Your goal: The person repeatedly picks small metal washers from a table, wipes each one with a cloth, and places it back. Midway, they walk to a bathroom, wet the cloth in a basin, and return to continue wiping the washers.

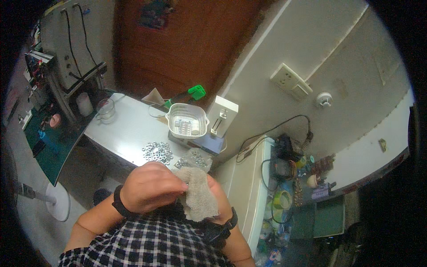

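White worktop [129, 129] holds scattered washers [157, 151]; both hands, left hand [149, 187] and right hand [221, 200], pinch a grey cloth [200, 196].

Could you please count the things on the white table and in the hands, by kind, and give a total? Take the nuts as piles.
Grey cloth, held between left hand and right hand: 1
White basket: 1
Piles of metal nuts: 2
Glass cup: 1
Green tool: 1
Total: 6
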